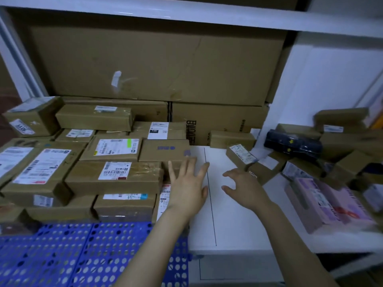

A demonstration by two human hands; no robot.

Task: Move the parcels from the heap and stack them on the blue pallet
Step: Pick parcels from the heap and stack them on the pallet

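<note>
The blue pallet [62, 251] with round holes fills the lower left. Several brown labelled parcels [112, 177] are stacked on its far part in layers. The heap [323, 160] of brown, black and pink parcels lies on the right on a white surface. My left hand [188, 183] is spread with straight fingers by the right end of the stack, near a brown parcel with blue print [165, 151]; whether it touches is unclear. My right hand [242, 187] hovers over the white surface with loosely curled fingers, holding nothing, just left of a small brown labelled parcel [241, 157].
Large flat cartons [157, 65] stand against the back under a white shelf [186, 13]. A white wall [323, 79] rises on the right. The white platform [219, 214] under my hands ends in a front edge with a drop below. A pink box [323, 201] lies at the heap's near side.
</note>
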